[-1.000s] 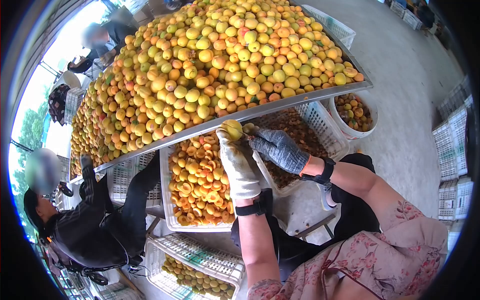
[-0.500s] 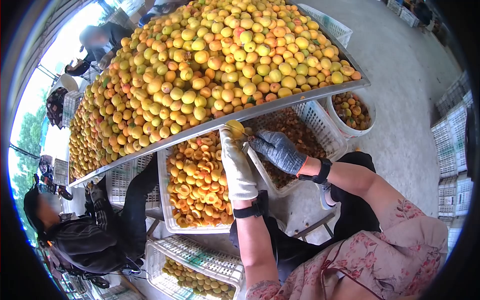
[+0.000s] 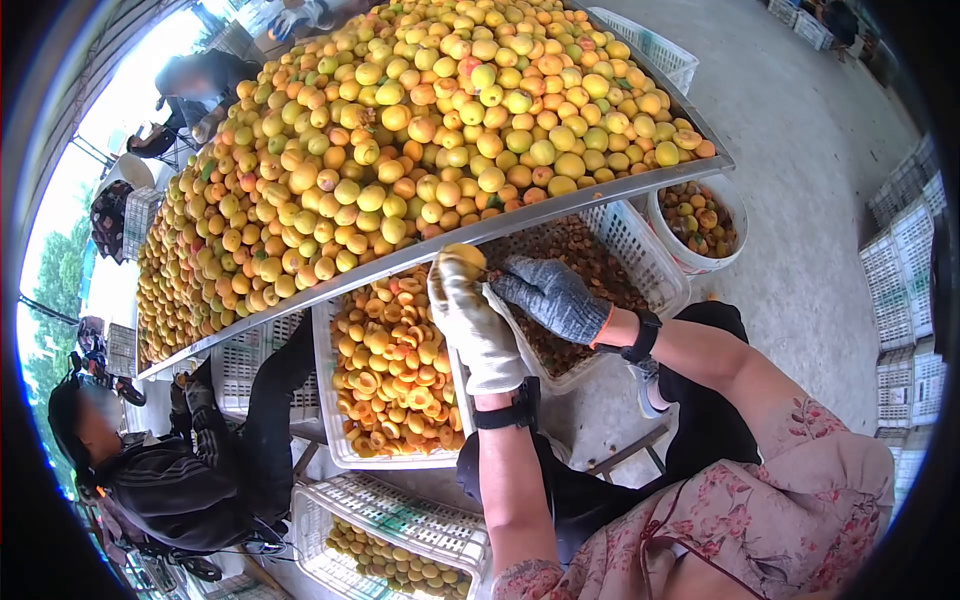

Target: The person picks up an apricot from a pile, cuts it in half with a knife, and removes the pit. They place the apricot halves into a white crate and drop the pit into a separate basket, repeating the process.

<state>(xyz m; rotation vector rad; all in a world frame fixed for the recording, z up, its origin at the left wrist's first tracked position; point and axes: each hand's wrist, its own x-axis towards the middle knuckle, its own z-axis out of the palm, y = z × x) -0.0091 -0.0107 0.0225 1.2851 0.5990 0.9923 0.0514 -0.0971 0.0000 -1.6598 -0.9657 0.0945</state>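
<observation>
From my head-worn camera, with a clock dial set on the middle of the view, a yellow apricot sits gripped in the fingers of my white-gloved left hand, close in at 11 o'clock, near the edge of a metal-rimmed table heaped with apricots at 12. My grey-gloved right hand is close in at 3 o'clock, its fingers curled toward the fruit; whether they pinch a tool or anything else, I cannot tell. I judge the step in hand to be parting the fruit from its stone, given the crate of orange halves at 8 o'clock and the crate of what look like brown stones toward 2; the next move would call for a firm left grip and small, controlled work by the right fingers. My left forearm runs up from 6 o'clock, a black band at the wrist; my right slants in from between 3 and 4, back of the glove upward. Beyond the stones, farther out at 2, stands a white bucket of fruit; a co-worker sits well apart at 8.
</observation>
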